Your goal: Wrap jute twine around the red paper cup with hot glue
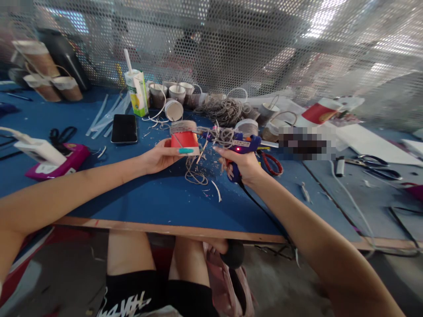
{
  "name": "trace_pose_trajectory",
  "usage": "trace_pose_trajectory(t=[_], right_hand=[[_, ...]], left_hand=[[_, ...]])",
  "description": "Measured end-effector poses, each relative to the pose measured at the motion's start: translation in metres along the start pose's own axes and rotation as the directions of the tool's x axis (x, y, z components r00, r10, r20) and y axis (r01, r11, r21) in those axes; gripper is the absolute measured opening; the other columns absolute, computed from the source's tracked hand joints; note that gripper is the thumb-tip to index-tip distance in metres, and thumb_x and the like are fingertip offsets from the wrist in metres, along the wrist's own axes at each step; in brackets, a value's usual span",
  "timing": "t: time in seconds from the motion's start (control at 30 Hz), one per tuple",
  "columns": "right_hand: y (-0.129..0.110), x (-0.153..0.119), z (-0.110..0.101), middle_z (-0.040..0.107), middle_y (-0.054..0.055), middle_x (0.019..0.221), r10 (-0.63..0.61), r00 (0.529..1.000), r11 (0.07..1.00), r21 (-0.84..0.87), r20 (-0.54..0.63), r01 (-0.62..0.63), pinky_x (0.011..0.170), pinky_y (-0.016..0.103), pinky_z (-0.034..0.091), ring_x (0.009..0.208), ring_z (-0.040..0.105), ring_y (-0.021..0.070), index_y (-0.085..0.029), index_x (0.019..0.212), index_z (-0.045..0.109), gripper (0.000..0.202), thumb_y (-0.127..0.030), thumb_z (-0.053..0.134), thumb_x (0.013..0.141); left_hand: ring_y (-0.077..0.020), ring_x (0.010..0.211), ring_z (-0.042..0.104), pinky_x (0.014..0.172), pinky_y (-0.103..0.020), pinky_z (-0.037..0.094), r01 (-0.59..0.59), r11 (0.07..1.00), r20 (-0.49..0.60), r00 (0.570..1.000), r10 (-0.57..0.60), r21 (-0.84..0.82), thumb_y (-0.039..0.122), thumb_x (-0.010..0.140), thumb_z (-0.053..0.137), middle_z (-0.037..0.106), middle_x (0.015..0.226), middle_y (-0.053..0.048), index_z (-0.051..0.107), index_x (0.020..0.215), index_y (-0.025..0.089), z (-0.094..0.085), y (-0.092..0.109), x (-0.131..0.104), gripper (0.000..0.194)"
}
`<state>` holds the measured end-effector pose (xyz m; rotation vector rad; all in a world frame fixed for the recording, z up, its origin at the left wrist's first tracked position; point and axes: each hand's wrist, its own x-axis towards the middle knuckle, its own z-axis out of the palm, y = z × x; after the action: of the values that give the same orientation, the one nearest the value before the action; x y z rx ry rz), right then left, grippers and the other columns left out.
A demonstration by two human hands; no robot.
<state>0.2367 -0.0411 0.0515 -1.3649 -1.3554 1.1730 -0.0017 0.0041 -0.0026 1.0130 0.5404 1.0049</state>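
Note:
My left hand [164,155] is closed around a small red paper cup [183,139]. Grey cord [183,127] is wound round the upper part of the cup. In my right hand [243,165] is a blue hot glue gun [243,143] with a lit red light, its nozzle pointing left toward the wound cord. A loop of loose cord [196,176] hangs below the cup onto the blue table. Another strand runs from the cup toward a cord bundle near the gun's nozzle, and the exact contact there is hard to make out.
Several cord-wrapped cups [176,93] and a cord heap [224,110] stand behind my hands. A phone [124,128], drink carton [136,92], glue sticks [105,115] and magenta power strip [59,160] are at left. Black-handled scissors [373,165] lie right. Perforated metal sheeting [214,44] borders the back.

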Motion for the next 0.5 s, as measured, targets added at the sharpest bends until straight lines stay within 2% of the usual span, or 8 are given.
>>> trace_pose_trajectory(t=[0.2, 0.5], right_hand=[[0.0016, 0.0016, -0.0006, 0.049, -0.001, 0.039, -0.006, 1.000, 1.000, -0.010, 0.005, 0.006, 0.032, 0.025, 0.040, 0.031, 0.038, 0.0076, -0.024, 0.047, 0.052, 0.046, -0.044, 0.083, 0.073], [0.0019, 0.0016, -0.0002, 0.047, 0.000, 0.037, -0.025, 1.000, 1.000, -0.014, 0.002, 0.025, 0.034, 0.024, 0.040, 0.032, 0.038, 0.0073, -0.023, 0.043, 0.051, 0.046, -0.042, 0.079, 0.074]], left_hand=[[-0.0247, 0.110, 0.075, 0.109, -0.036, 0.056, -0.029, 0.999, 0.000, 1.000, 0.029, -0.020, 0.022, 0.062, 0.092, 0.080, 0.108, -0.007, 0.074, 0.101, 0.018, -0.0081, -0.0046, 0.0029, 0.043], [-0.0208, 0.103, 0.075, 0.103, -0.032, 0.056, -0.003, 1.000, 0.006, 1.000, 0.003, 0.022, 0.016, 0.061, 0.089, 0.080, 0.101, -0.005, 0.075, 0.102, 0.017, 0.0009, 0.0030, -0.0001, 0.044]])
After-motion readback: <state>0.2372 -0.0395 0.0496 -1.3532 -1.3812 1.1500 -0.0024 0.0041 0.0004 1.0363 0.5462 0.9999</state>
